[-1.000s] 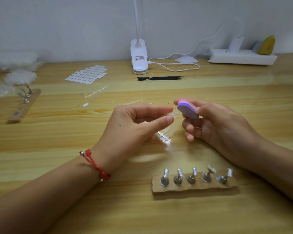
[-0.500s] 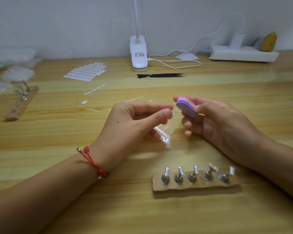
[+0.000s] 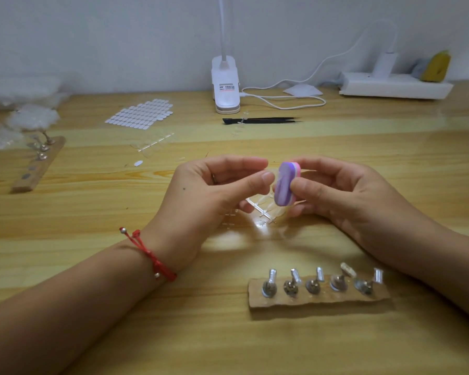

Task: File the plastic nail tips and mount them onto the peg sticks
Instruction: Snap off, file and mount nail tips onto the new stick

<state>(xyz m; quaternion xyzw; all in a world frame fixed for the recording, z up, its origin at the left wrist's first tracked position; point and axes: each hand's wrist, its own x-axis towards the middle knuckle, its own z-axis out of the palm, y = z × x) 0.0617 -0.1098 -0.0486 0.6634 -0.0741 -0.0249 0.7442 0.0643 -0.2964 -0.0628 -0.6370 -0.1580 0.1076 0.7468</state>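
My left hand (image 3: 209, 196) pinches a small clear nail tip between thumb and forefinger; the tip itself is nearly hidden by the fingertips. My right hand (image 3: 344, 196) grips a purple and pink buffer block (image 3: 284, 188), held upright against the pinched fingertips. Beneath the hands lies a clear sprue of nail tips (image 3: 263, 212). In front, close to me, a cardboard strip (image 3: 320, 301) carries several metal peg sticks; one peg (image 3: 347, 272) bears a pale nail tip.
A second cardboard strip with pegs (image 3: 38, 163) lies at the left. A sheet of white adhesive tabs (image 3: 138, 115), more clear sprues (image 3: 155, 144), black tweezers (image 3: 260, 121), a white clip lamp (image 3: 225, 85) and a power strip (image 3: 395, 86) sit farther back.
The right hand has turned the buffer block upright and brought it left against the left fingertips. Both hands sit slightly closer together.
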